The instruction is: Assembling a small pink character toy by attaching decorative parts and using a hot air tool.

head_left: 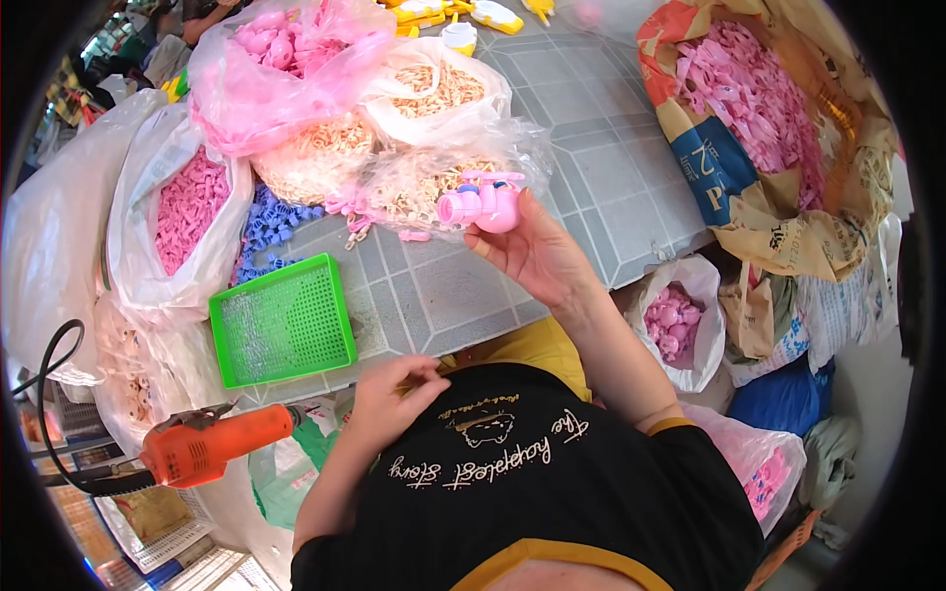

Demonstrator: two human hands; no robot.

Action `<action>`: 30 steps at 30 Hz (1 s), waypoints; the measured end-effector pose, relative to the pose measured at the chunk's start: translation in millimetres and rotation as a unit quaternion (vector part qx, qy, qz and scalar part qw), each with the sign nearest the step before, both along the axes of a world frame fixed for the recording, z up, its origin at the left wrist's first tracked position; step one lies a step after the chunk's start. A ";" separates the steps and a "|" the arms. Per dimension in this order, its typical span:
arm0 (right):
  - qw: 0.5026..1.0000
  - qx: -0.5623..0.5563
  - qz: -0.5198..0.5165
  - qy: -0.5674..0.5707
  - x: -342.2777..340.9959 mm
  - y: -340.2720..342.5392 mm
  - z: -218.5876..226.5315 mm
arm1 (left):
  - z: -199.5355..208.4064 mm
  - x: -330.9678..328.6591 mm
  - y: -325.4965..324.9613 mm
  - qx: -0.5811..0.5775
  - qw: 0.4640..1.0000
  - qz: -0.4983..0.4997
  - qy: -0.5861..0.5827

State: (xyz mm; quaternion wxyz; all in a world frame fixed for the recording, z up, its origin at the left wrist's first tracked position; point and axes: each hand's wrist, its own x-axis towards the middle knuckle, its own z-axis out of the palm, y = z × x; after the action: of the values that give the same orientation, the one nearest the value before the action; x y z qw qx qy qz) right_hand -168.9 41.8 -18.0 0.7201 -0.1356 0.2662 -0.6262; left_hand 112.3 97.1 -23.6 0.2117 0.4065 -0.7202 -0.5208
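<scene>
My right hand (pixel 537 251) is closed around a pink plastic toy piece (pixel 498 209), held up over the table. The piece has a rounded body, a short round nozzle at its left end, a flat bar on top and a bit of blue inside. My left hand (pixel 394 399) hovers low in front of my shirt, fingers curled in toward the thumb; whatever they pinch, if anything, is too small to make out. Left of that hand stands a green perforated tray (pixel 340 340) with small silvery bits in it. An orange power screwdriver (pixel 217 445) hangs below the tray.
Bags of pink parts (pixel 187 212), cream parts (pixel 434 89) and larger pink pieces (pixel 276 49) crowd the grey table (pixel 611 148). Loose blue parts (pixel 276 222) lie behind the tray. A big paper sack (pixel 729 187) of pink parts stands right; a white bag (pixel 705 335) sits below it.
</scene>
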 end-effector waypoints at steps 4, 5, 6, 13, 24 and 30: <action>1.000 0.027 0.004 0.002 1.5 -3.6 0.0 | -10.4 51.1 17.9 0.143 0.989 0.040 0.001; 0.999 0.043 0.006 0.011 1.1 -4.5 -0.3 | -3.4 64.2 19.0 0.205 0.978 0.028 -0.013; 0.999 0.044 0.015 0.012 2.3 -5.6 0.0 | 5.7 80.6 22.7 0.266 0.963 0.022 -0.025; 0.971 0.049 0.050 0.230 0.0 -18.7 11.0 | 68.4 198.0 9.7 0.194 0.957 0.150 -0.157; 0.546 -0.340 0.171 0.746 58.5 -35.8 43.0 | 70.0 149.1 -78.9 -0.240 0.916 0.274 0.167; 0.427 -0.445 0.156 0.771 102.0 -31.6 19.8 | 91.7 135.3 -90.4 -0.207 0.909 0.299 0.203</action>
State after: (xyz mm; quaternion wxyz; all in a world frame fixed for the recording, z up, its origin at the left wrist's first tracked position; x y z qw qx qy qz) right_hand -67.0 10.3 1.8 0.1395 -0.9031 0.3690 -0.1697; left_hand 247.6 6.7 68.2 0.5786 0.4354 -0.5981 -0.3436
